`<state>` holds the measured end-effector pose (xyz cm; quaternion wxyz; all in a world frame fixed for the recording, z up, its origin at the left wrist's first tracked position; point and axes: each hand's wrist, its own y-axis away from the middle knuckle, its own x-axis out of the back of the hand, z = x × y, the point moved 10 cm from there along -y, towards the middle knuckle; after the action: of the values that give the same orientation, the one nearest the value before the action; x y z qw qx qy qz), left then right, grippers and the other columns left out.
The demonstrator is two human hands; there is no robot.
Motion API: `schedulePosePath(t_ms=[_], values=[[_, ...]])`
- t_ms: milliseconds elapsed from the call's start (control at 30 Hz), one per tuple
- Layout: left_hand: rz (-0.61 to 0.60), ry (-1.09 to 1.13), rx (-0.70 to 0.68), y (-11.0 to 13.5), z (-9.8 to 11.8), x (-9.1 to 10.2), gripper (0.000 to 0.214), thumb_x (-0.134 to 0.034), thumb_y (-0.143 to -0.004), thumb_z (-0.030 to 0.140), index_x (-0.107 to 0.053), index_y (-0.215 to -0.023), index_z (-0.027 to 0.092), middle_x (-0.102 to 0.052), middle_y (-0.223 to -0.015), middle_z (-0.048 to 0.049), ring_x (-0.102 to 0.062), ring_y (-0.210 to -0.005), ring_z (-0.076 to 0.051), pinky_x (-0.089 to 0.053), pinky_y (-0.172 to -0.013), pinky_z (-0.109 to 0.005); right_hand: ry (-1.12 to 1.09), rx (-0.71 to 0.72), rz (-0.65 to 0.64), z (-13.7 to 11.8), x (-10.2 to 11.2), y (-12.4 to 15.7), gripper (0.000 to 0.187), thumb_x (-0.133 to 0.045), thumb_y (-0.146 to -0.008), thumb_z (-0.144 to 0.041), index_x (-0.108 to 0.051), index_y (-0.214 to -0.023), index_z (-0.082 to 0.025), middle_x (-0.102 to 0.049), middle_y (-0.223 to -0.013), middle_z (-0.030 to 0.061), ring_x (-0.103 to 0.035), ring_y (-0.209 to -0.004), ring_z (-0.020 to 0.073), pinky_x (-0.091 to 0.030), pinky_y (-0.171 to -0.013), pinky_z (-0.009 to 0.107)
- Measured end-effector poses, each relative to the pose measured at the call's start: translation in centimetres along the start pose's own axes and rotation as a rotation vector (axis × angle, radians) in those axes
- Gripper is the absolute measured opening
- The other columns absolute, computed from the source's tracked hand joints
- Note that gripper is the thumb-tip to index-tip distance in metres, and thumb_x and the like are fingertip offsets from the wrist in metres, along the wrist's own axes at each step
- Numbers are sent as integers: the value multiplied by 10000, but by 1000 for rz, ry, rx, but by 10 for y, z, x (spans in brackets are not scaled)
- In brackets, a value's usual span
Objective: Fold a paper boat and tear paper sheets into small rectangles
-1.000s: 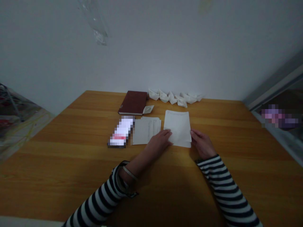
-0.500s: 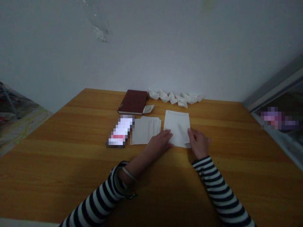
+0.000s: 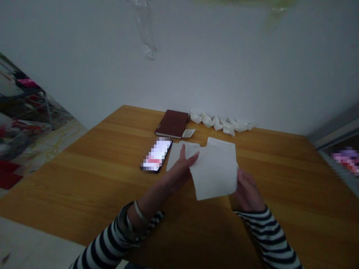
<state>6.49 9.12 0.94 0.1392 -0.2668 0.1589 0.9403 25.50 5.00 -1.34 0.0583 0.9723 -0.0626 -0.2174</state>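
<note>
A white sheet of paper (image 3: 214, 173) is raised and tilted above the table between my two hands. My left hand (image 3: 181, 166) is at its upper left corner, one finger sticking up and the others partly behind the paper. On the opposite edge, my right hand (image 3: 248, 188) grips the sheet, with fingers along its side. A paper edge (image 3: 221, 142) shows beyond the raised part; whether it belongs to the same sheet or another one I cannot tell. Printed paper sheets (image 3: 174, 153) lie under and behind my left hand, partly covered.
Left of the sheets lies a phone (image 3: 157, 155) with its screen lit and blurred. A dark red notebook (image 3: 173, 123) is behind it, beside a small folded paper (image 3: 189, 133). Several folded paper boats (image 3: 215, 122) line the wall side of the wooden table (image 3: 98, 160).
The sheet that lay flat between my hands is now lifted and nearer to me. My left hand has turned, with a finger raised. The camera view has shifted left.
</note>
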Motion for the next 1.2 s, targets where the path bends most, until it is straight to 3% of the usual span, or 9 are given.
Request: schedulePosePath(t_ms=[133,267,367,500,633,867,1000,1133,1200], values=[[46,-51,-126,-2,20,23,1213,-761,-744,139,156,-1498,389,-445,-1489,-110,-558,-1237,-279,-456,-1034,-461,269,6,-92,4,-7,-4,369,-598,-888,-476,-709,-1126,-218,-761,-964,72,-690,-882,213,-533,-832,369],[52,-111,-75,-4,12,42,1270,-764,-722,118,224,-1469,398,-364,-1540,-123,-525,-1270,-311,-438,-1040,-502,532,136,-200,-4,-13,-10,640,-621,-893,-384,-365,-1475,-308,-743,-1030,40,-671,-924,175,-477,-957,393],[-11,-139,-19,-2,5,43,1236,-761,-735,141,188,-1476,418,-374,-1536,-116,-556,-1234,-310,-453,-1019,-513,654,127,-372,6,-27,-7,499,-695,-832,-339,-591,-1317,-283,-728,-1071,67,-660,-1001,205,-494,-947,392],[-140,-303,144,1,-12,39,851,-743,-777,233,-299,-1494,342,-562,-1386,-109,-612,-1142,-289,-467,-993,-478,620,118,-406,7,-34,-2,363,-753,-769,-321,-724,-1130,-287,-721,-1047,64,-671,-978,203,-530,-889,343],[-224,-503,185,1,-17,36,477,-739,-788,357,-663,-1229,192,-616,-1319,-128,-584,-1163,-287,-399,-1047,-445,478,105,-350,2,-35,-2,237,-819,-684,-350,-792,-903,-264,-725,-1024,76,-686,-923,208,-554,-809,312],[-396,-476,-89,13,4,5,861,-473,-763,784,-508,-1399,204,-526,-1413,-161,-496,-1266,-362,-352,-1072,-496,365,38,96,12,-1,-2,333,-736,-755,-478,-752,-879,-169,-744,-813,64,-659,-733,210,-539,-683,323],[-221,-401,-183,9,0,4,686,-553,-855,610,-468,-1423,236,-560,-1381,-141,-499,-1279,-325,-342,-1098,-478,428,114,264,10,4,8,369,-690,-776,-526,-648,-690,-170,-637,-611,2,-566,-577,160,-469,-534,259],[26,-189,-188,9,-12,12,987,-683,-853,373,29,-1535,334,-533,-1409,-123,-553,-1235,-275,-409,-1056,-464,523,202,309,6,-5,17,412,-610,-830,-553,-603,-661,-177,-584,-563,-7,-536,-551,154,-440,-499,249],[133,-175,-172,11,-16,19,987,-681,-856,355,37,-1533,332,-510,-1435,-116,-530,-1263,-271,-414,-1058,-436,548,230,314,5,-9,20,422,-597,-838,-551,-596,-645,-176,-572,-551,-7,-529,-543,154,-435,-495,250]])
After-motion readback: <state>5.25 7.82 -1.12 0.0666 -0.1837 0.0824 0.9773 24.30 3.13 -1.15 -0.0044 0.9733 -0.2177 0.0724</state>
